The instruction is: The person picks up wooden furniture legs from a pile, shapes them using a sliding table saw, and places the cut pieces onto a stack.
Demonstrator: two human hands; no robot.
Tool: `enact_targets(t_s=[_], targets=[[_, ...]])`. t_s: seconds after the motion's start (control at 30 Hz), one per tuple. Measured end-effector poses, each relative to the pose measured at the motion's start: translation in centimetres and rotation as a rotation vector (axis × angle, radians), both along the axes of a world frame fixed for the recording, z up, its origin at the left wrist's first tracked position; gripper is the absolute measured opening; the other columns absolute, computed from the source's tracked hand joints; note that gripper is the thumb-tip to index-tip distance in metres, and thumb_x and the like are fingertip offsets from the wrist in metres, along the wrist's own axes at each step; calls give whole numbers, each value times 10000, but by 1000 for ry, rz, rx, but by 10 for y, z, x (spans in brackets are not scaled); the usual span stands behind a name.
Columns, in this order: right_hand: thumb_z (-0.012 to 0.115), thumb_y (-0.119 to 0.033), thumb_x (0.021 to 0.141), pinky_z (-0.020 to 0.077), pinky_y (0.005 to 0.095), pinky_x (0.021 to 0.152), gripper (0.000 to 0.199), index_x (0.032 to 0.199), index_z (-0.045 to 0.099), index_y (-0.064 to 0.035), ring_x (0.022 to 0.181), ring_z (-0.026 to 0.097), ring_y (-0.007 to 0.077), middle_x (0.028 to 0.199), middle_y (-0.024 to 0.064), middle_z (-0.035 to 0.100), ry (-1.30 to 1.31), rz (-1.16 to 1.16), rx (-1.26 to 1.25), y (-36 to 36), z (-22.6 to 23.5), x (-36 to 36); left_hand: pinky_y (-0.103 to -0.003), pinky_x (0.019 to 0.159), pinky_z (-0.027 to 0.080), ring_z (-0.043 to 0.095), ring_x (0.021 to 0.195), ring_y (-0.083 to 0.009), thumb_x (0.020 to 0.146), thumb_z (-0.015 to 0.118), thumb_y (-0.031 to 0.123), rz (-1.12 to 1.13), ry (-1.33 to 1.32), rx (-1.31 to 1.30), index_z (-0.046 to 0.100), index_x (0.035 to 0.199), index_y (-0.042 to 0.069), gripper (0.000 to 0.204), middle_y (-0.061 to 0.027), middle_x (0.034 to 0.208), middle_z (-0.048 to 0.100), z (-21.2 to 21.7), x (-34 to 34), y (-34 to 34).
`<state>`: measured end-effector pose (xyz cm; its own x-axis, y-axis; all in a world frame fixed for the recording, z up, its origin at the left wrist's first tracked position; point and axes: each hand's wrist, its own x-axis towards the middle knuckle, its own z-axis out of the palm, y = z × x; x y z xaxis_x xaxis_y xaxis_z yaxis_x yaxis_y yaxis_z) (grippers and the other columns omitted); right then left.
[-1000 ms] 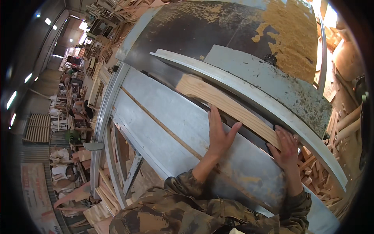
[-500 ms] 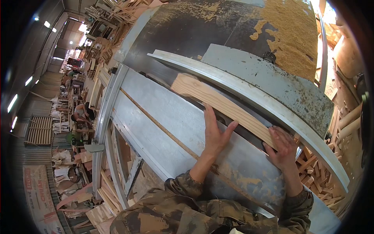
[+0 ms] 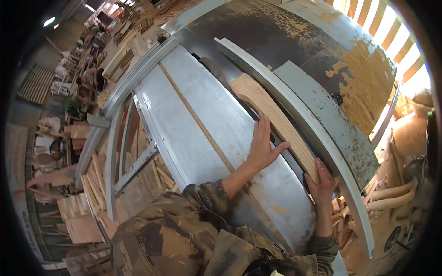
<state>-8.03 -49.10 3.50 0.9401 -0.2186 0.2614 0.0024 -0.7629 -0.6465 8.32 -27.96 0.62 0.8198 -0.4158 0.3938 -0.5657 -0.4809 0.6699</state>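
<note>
Both hands are pressing the stiff, light-looking board [image 3: 276, 124]: left hand [image 3: 262, 147] flat at its 9 o'clock edge, right hand [image 3: 322, 184] gripping its 5 o'clock end, a sound hold on the table [image 3: 198, 101]

Pale wooden board [image 3: 271, 117], grey metal table [image 3: 202, 119], camouflage sleeves [image 3: 184, 230].
</note>
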Motion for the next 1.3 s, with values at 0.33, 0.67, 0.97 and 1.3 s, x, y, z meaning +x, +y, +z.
enact_targets(t_s=[0.33, 0.67, 0.97, 1.3], targets=[[817, -99, 759, 506, 403, 1021, 604, 1324, 615, -33, 1192, 637, 343, 1276, 200, 661, 0, 11, 50, 2, -4, 8, -568, 1213, 119, 124, 1491, -515, 895, 664, 550, 1, 48, -35, 104, 1503, -182, 1104, -429, 1559, 126, 1, 4, 6], [815, -112, 766, 510, 389, 1034, 593, 1314, 611, -15, 1191, 641, 318, 1280, 180, 661, 33, -23, 43, 11, 4, 20, -561, 1205, 149, 164, 1449, -568, 882, 695, 522, -9, 111, -97, 111, 1493, -195, 1108, -443, 1551, 118, 5, 17, 8], [807, -125, 776, 523, 385, 1012, 583, 1315, 612, -14, 1174, 652, 315, 1276, 182, 663, 14, 0, 1, 13, -1, 25, -562, 1201, 153, 177, 1436, -579, 888, 678, 539, -1, 67, -68, 97, 1500, -185, 1113, -446, 1554, 97, -2, 22, 12], [799, -151, 781, 513, 375, 1007, 597, 1337, 610, -44, 1169, 654, 307, 1274, 171, 666, 25, -14, 28, 20, 5, 33, -585, 1207, 148, 136, 1471, -544, 908, 625, 577, -102, -47, 23, 108, 1493, -189, 1094, -433, 1554, 114, -3, -25, -3]])
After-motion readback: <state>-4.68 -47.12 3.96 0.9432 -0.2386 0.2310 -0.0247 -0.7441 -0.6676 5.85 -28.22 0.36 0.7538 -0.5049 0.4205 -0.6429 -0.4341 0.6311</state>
